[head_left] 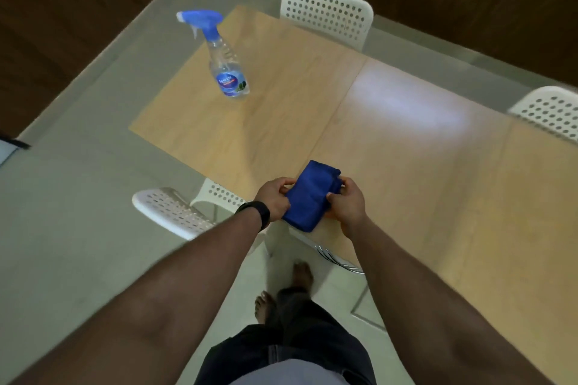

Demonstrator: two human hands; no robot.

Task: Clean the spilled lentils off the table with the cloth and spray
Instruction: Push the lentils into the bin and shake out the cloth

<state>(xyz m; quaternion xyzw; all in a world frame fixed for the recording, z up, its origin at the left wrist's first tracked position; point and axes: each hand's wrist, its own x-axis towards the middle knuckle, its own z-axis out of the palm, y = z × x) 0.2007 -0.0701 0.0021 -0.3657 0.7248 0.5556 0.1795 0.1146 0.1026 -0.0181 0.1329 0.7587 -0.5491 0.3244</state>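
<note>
Landmark: we place everything by the table (391,141), a light wooden top with bare wood showing across most of it.
Cloth: we see the blue cloth (309,195) folded into a thick pad at the table's near edge, held just above or on the wood; which of the two we cannot tell.
Left hand: our left hand (275,200) pinches the cloth's left side, fingers curled onto the fabric, a dark band on the wrist.
Right hand: our right hand (345,201) grips the cloth's right side the same way, thumb on top.
Why held so: we judge that both hands square the cloth into a compact pad, so it gives a firm wiping face and can trap small grains instead of scattering them.
Spray: the spray bottle (223,62) stands upright near the table's far left corner, well apart from the cloth, with neither hand on it; there it is out of the wiping path yet within an arm's stretch.
Lentils: we can make out no lentils on the table; the view is soft with blur, so small grains may simply not show.
Chairs: white perforated chairs (327,14) stand at the table's sides.
Stage: we judge this as preparation or the end of wiping; the picture does not settle which.
</note>
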